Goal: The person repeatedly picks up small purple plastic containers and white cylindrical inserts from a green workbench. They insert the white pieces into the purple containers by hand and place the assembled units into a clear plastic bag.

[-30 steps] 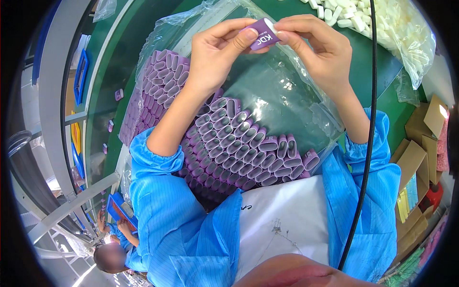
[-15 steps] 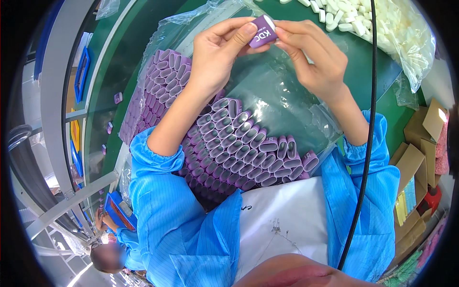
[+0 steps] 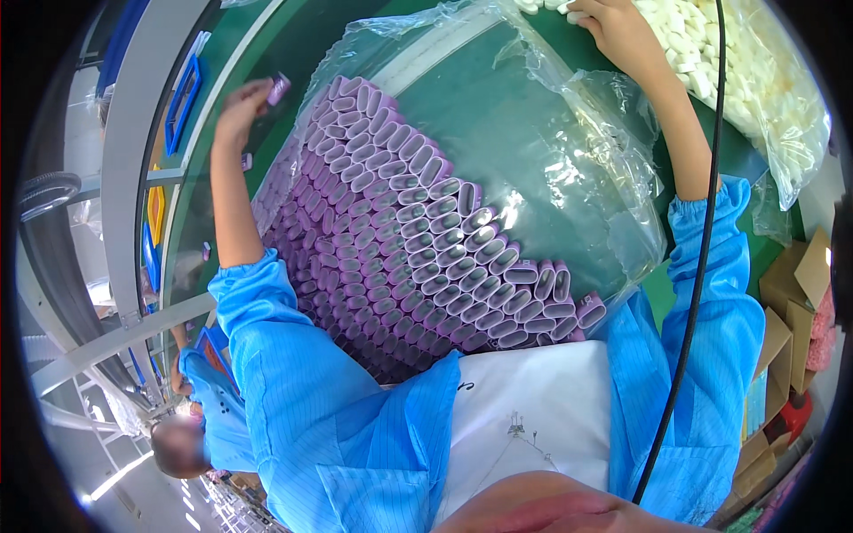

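While my left hand (image 3: 242,111) is out over the green strip (image 3: 306,43) on my left, its thumb and fingers are pinched around the lower end of a small purple casing (image 3: 279,89), a smooth, printed piece that sits above the strip, slightly blurred. I cannot tell whether its mouth is filled. Just beside my wrist, another loose casing (image 3: 247,162) lies on the strip.

My right hand (image 3: 615,27) is at the far edge of the green tabletop (image 3: 582,55), fingers half curled, tips touching the white oblong pieces (image 3: 689,44); I cannot tell whether one is gripped. These are solid, matte and round-ended, heaped toward the far right corner, partly within a crinkled clear bag (image 3: 791,164).

Between my arms, toward the tabletop's near edge, hollow purple tubes (image 3: 418,240) stand packed in slanting rows, their oval mouths facing up with thin, pale rims. A few at the right end of the pack lean or lie tipped. Under and around them spreads a glossy, wrinkled plastic sheet (image 3: 569,178), the green showing through.
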### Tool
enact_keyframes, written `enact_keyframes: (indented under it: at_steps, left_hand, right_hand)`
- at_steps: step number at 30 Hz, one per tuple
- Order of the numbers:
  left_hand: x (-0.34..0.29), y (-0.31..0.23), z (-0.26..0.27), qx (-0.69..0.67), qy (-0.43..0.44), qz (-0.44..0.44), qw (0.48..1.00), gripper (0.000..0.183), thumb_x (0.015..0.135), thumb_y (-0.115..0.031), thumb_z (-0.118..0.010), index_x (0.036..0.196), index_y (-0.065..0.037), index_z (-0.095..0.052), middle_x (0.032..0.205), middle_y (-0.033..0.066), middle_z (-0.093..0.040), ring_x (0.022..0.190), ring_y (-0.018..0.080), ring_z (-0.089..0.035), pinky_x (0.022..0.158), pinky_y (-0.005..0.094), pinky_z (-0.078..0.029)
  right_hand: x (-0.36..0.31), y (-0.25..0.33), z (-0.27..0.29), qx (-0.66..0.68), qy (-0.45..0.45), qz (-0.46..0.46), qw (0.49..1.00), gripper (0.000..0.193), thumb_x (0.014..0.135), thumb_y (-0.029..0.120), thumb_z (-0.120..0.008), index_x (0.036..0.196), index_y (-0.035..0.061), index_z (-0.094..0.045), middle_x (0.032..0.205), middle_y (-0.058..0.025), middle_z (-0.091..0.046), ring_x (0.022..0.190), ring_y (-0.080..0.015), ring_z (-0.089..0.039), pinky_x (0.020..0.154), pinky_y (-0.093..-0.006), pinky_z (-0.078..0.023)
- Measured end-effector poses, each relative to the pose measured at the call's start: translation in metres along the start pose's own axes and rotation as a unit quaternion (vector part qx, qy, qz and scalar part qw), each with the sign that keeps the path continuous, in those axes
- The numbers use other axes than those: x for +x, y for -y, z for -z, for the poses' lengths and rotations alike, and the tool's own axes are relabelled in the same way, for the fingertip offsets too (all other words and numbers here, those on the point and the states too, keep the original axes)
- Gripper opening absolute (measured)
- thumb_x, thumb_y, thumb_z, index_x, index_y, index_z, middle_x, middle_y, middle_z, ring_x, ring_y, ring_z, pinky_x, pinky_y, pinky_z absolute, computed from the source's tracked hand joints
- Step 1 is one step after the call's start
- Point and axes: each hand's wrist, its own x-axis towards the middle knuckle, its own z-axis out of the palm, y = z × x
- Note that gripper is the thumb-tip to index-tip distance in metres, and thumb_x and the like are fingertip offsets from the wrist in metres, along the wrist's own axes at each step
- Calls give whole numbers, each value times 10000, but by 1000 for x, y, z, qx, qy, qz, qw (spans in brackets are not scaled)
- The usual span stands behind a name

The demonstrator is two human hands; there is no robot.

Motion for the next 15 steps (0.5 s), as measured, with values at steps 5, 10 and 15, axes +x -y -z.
enact_keyframes:
  at_steps: [5,10,15]
  left_hand:
    - [-14,51,-16,183,-104,-23,977,365,829,-309,-705,1109,-82,-645,915,48,-645,815,159,-584,733,272,-465]
    - [-52,-64,-65,251,-208,-268,907,260,802,-258,-716,1024,-129,-674,1060,69,-618,978,249,-561,859,341,-457]
    - [-86,-128,-103,382,-1,-401,832,246,723,-179,-753,962,-127,-725,1170,37,-561,1115,262,-467,956,351,-408]
  right_hand:
    - [4,1,2,7,33,7,999,83,759,95,-622,726,19,-621,796,-139,-593,843,-323,-555,789,-393,-450]
    - [-1,-1,5,-26,28,8,999,84,764,98,-617,751,16,-609,798,-145,-593,844,-328,-551,784,-399,-448]
    - [-4,8,6,-29,31,-5,999,78,778,98,-611,770,20,-604,809,-148,-592,856,-326,-549,782,-398,-444]
